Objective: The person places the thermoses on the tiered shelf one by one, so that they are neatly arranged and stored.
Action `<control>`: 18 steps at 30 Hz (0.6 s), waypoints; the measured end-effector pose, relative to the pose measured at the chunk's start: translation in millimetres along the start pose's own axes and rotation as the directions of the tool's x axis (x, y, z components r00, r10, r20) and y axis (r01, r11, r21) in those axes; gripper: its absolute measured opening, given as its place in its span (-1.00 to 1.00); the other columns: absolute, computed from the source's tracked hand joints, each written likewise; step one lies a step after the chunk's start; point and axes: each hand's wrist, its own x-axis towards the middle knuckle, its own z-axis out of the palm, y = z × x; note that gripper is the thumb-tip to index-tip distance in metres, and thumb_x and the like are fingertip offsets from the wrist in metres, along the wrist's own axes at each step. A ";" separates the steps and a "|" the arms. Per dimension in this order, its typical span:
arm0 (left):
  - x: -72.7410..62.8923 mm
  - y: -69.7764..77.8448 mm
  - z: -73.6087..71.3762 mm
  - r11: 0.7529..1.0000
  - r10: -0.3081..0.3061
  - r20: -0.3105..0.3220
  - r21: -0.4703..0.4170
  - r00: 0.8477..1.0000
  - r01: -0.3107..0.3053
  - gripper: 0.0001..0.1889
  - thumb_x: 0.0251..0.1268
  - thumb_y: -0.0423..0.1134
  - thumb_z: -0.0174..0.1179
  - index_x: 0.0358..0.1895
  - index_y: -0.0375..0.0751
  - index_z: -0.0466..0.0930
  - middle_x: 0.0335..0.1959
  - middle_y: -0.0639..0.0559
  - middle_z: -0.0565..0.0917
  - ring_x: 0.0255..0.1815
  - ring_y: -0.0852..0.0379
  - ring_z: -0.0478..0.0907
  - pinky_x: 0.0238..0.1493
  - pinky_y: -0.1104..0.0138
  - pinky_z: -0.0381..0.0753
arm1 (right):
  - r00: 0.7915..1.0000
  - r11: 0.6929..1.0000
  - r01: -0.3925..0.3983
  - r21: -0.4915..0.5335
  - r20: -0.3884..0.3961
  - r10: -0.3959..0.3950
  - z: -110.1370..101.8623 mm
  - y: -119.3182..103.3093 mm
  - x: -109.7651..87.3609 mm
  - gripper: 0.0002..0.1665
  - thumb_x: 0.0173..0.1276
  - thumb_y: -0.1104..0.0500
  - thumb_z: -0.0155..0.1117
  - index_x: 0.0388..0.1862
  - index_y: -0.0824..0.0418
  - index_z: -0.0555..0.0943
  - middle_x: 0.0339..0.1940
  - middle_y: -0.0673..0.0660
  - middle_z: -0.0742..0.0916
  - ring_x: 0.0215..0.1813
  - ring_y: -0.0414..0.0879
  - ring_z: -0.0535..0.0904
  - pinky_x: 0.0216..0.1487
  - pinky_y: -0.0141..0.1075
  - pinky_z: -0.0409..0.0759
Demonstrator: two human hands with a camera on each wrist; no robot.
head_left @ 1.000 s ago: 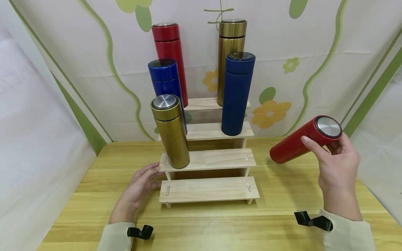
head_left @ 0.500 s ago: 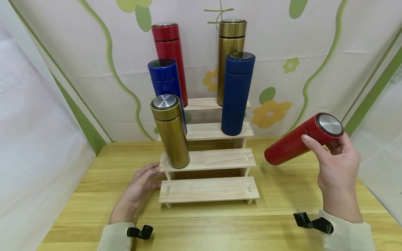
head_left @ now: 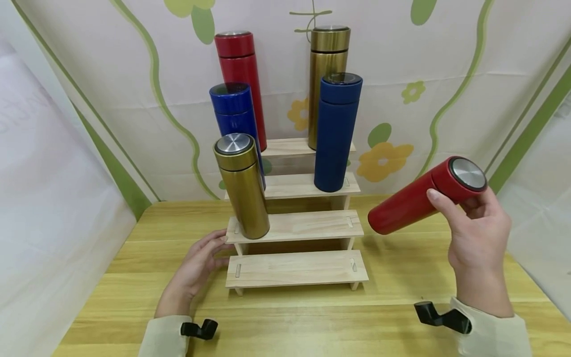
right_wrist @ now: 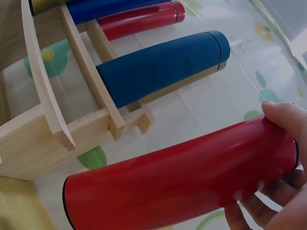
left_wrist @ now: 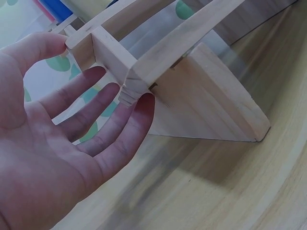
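Observation:
A red thermos flask (head_left: 406,206) hangs tilted above the table, to the right of the stepped wooden rack (head_left: 296,270). My right hand (head_left: 479,238) grips it near its silver-topped lid, thumb across the near side and fingers beneath, as the right wrist view also shows. At the rack's left side, my left hand (head_left: 200,267) holds the end of the second step from the front. In the left wrist view its thumb meets the corner of that step and curled fingers touch the wood below. A gold flask (head_left: 245,198) stands upright at that step's left end.
Behind it stand a shiny blue flask (head_left: 234,106) and a matte blue flask (head_left: 337,134) on one step. The top step bears another red flask (head_left: 236,54) and a taller gold flask (head_left: 329,59). A patterned cloth (head_left: 486,114) hangs behind the wooden table (head_left: 285,325).
The red flask in my right hand has swung its base leftward toward the rack and lies flatter, its lid slightly higher. My left hand and the standing flasks have stayed put.

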 end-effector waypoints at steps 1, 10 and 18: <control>0.1 0.3 0.3 1.000 -0.003 -0.004 0.001 1.000 0.003 -0.60 0.71 -0.17 0.02 0.43 -0.24 0.51 0.17 0.22 0.69 0.24 0.14 0.61 0.23 0.15 0.70 | 1.000 1.000 0.005 0.003 0.002 -0.005 0.8 -0.6 -0.4 -0.30 0.12 0.62 0.55 0.27 0.32 0.72 0.08 0.15 0.83 0.11 -0.01 0.67 -0.02 -0.44 0.74; 0.8 2.5 1.5 1.000 -0.010 -0.015 0.000 1.000 0.010 -0.61 0.71 -0.17 0.02 0.41 -0.21 0.53 0.17 0.21 0.68 0.24 0.14 0.60 0.23 0.13 0.68 | 0.998 0.996 0.066 0.055 0.017 -0.067 7.8 -5.6 -5.6 -0.32 0.14 0.64 0.52 0.28 0.38 0.70 0.10 0.20 0.81 0.06 0.02 0.65 -0.03 -0.41 0.74; -0.7 5.2 1.8 1.000 -0.010 -0.023 -0.012 1.000 0.009 -0.57 0.71 -0.17 0.02 0.45 -0.28 0.48 0.16 0.21 0.67 0.24 0.13 0.59 0.24 0.13 0.67 | 0.988 0.979 0.149 0.140 0.010 -0.152 13.2 -13.1 -13.2 -0.36 0.16 0.66 0.45 0.27 0.45 0.68 0.10 0.30 0.79 0.00 0.06 0.66 -0.01 -0.34 0.75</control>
